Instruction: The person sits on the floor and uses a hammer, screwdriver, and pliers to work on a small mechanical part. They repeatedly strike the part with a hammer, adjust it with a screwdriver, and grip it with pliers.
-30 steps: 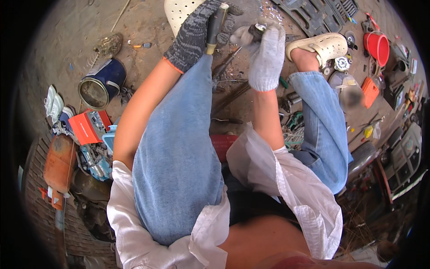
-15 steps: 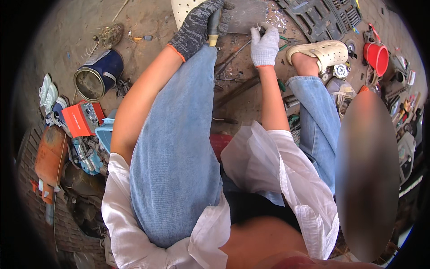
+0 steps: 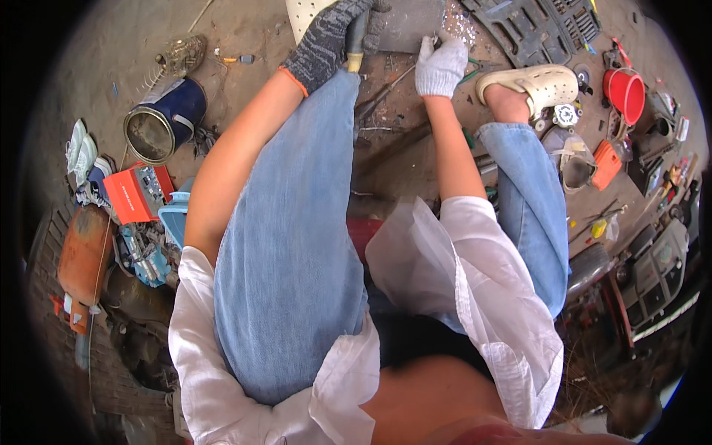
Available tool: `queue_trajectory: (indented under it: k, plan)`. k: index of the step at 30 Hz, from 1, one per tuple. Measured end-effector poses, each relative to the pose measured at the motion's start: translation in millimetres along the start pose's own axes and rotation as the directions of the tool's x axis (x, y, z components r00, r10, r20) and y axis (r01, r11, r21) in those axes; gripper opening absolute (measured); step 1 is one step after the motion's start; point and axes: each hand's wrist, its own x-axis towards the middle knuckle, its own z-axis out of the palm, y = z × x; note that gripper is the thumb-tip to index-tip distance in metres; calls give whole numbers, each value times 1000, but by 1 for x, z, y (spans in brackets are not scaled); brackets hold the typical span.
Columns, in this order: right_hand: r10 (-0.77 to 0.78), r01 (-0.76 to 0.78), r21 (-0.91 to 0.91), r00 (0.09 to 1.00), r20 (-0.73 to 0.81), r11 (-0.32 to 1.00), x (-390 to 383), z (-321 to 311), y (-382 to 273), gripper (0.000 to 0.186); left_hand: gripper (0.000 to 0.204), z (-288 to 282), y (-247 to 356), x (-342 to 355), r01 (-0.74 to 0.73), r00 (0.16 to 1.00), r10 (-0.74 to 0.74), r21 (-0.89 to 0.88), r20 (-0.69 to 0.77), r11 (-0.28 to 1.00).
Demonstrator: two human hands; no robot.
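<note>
In the head view, the left hand [image 3: 324,46], in a dark grey knitted glove with an orange cuff, is closed around a dark cylindrical handle [image 3: 357,41] with a tan collar at its near end. The gloved fingers wrap from both sides, and the handle stands nearly upright in the picture, its collar just above the knee of the blue jeans [image 3: 289,237].

The right hand [image 3: 442,68], in a pale grey knitted glove, is at the lower right edge of a flat grey plate [image 3: 404,28], which lies on the ground between the two hands and runs out at the top of the picture. The right fingertips are bunched and partly hidden, so I cannot tell whether they pinch something small or merely touch the plate.

Whitish chips [image 3: 463,28] are scattered just beyond the plate, next to a black molded tool case [image 3: 512,30]. Pliers with green handles [image 3: 473,72] lie just beside the right hand, and a screwdriver [image 3: 382,95] lies on the ground between the forearms. A cream perforated clog [image 3: 535,83] is on the right foot. Farther right is a red bucket [image 3: 625,96]; on the left, a dark blue can [image 3: 167,119] lies tipped near an open red box [image 3: 132,194].
</note>
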Motion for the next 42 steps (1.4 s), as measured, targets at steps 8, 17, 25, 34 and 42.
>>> queue_trajectory:
  k: [8, 17, 25, 34, 42]
  plan:
    - [-19, 9, -68, 990, -139, 998, -8, -1, 4, 25, 29, -5, -8, 6, 40, 999, -39, -42, 29, 998]
    - [10, -11, -21, 999, -33, 1000, -12, -4, 3, 30, 27, 5, -3, 2, 16, 1000, -16, 15, 16, 1000]
    - [132, -135, -129, 991, -38, 982, -6, -2, 1, 31, 26, 2, 1, -1, 19, 1000, -19, -11, -18, 1000]
    - [64, -65, 42, 997, 38, 997, -15, -26, -13, 29, 28, 4, 7, -7, 3, 1000, -3, 56, -1, 998]
    - [-131, 82, -261, 975, -180, 962, -20, -3, -2, 36, 28, 4, 1, 5, -69, 997, 63, 118, 53, 991]
